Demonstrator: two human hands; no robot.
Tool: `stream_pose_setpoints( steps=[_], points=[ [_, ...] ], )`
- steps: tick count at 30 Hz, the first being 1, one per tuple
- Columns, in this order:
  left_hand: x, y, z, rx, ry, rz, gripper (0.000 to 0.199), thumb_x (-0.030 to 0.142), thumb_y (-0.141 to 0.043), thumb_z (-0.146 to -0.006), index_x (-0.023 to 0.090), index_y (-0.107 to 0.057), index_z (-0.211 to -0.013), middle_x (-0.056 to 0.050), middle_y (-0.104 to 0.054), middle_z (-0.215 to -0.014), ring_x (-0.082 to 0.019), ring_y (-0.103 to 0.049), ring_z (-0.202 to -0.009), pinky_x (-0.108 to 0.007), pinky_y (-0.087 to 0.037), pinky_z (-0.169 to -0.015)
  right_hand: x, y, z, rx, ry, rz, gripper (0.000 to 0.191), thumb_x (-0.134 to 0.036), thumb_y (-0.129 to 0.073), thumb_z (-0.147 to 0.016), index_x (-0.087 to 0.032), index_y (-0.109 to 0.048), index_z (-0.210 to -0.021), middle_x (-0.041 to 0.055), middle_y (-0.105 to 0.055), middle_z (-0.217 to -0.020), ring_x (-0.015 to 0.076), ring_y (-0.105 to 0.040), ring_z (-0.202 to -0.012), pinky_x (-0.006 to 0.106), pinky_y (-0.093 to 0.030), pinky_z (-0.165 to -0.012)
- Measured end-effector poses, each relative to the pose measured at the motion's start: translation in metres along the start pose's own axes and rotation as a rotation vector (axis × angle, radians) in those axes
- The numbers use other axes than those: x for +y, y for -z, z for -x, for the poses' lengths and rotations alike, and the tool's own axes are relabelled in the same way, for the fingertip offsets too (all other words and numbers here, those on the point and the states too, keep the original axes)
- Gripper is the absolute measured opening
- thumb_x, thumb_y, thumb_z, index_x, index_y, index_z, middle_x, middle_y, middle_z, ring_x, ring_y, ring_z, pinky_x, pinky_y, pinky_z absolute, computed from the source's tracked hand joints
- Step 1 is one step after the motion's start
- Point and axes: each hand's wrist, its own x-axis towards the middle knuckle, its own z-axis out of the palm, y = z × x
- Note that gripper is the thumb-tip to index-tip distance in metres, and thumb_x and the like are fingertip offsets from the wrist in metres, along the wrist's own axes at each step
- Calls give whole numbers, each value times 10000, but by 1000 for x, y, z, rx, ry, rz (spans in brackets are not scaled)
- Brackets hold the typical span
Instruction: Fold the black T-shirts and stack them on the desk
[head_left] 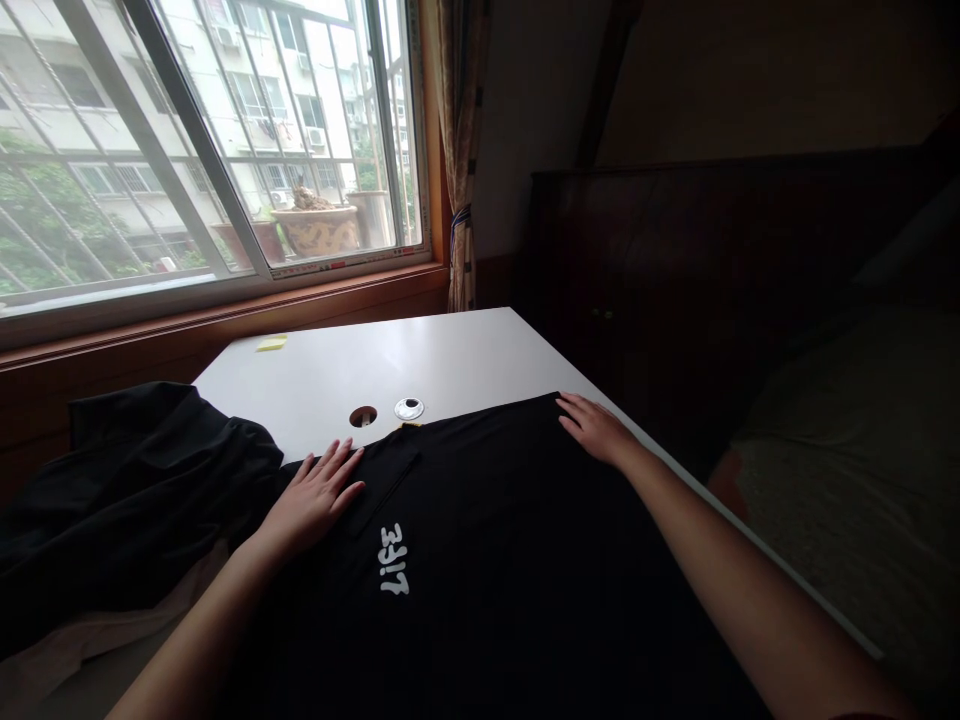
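Observation:
A black garment (pixel 510 540) with white "Life" lettering (pixel 393 560) lies spread flat over the white table. Whether it is a shirt or trousers I cannot tell. My left hand (pixel 319 495) rests palm down on its far left part, fingers stretched out and apart. Close to those fingers a thin straight line, like a seam or pocket edge, runs across the cloth. At the far right corner of the garment, my right hand (pixel 596 428) lies flat with its fingers extended along the edge. A small yellow bit (pixel 409 426) shows at the garment's far edge.
The white table (pixel 450 350) has a round hole (pixel 363 416) and a silvery round piece (pixel 409 408) beside it. A yellow slip (pixel 271 343) lies near the window side. More dark cloth (pixel 150 480) is heaped at left. A barred window and curtain (pixel 461 180) stand behind.

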Motion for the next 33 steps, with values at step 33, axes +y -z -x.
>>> stream_pose_setpoints(
  steps=[33],
  points=[
    [-40, -9, 4, 1, 288, 102, 693, 596, -234, -1020, 208, -249, -1594, -55, -158, -1672, -288, -82, -1546, -544, -262, -1199, 14, -12, -31, -61, -131, 13, 689, -680, -246, -963, -348, -330, -1560, 11, -338, -1627, 313, -306, -1480, 541, -265, -1196]
  ],
)
